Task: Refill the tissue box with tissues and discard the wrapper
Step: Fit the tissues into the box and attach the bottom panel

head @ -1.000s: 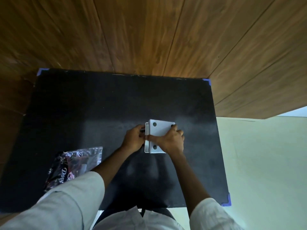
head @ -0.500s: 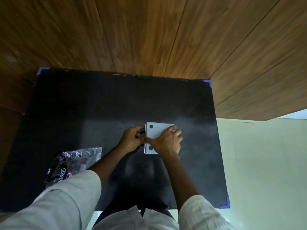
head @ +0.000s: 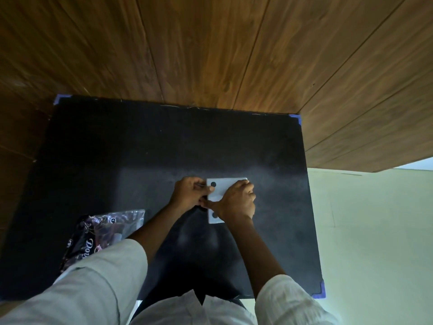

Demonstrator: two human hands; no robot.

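Tissue box [head: 221, 187]: white, flat-faced, with two dark round spots on the face turned up; lies on the black desk [head: 140, 160], right of centre. Appears rigid and light; smooth faces, likely to slide on the desk unless pressed down. Best held by opposite edges or pinned flat from above. Whether this face is a base panel or a lid cannot be told.

Right hand [head: 236, 202]: palm down on the box, fingers spread over its upper face and far edge, pressing it to the desk; covers most of the box.

Left hand [head: 191, 194]: curled at the box's left edge, fingertips pinched on something small and dark there, possibly a catch or panel edge; exact contact is hidden.

Wrapper [head: 103, 233]: clear crinkled plastic with dark print, on the near left of the desk, well apart from the box, partly under the left sleeve [head: 93, 285]. Thin, limp, very light, prone to slipping; judged easiest to gather by bunching. Whether tissues remain inside cannot be told.

Step in hand, as judged: closing or opening the box at its left edge; wrapper not yet discarded.
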